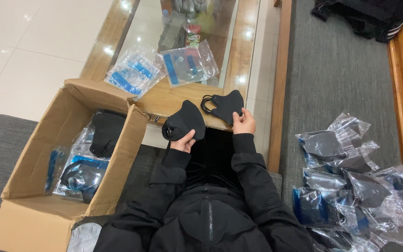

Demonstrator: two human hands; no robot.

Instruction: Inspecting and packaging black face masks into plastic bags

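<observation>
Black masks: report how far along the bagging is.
Done: a pile of bagged masks lies at the right. In hand: the left hand holds a black mask, the right hand touches another mask. Left: empty clear bags on the table, more masks in the cardboard box.

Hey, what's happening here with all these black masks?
A seated person holds a folded black mask in the left hand while the right hand touches another black mask on the wooden table edge. An open cardboard box and a pile of bagged masks lie alongside.
</observation>
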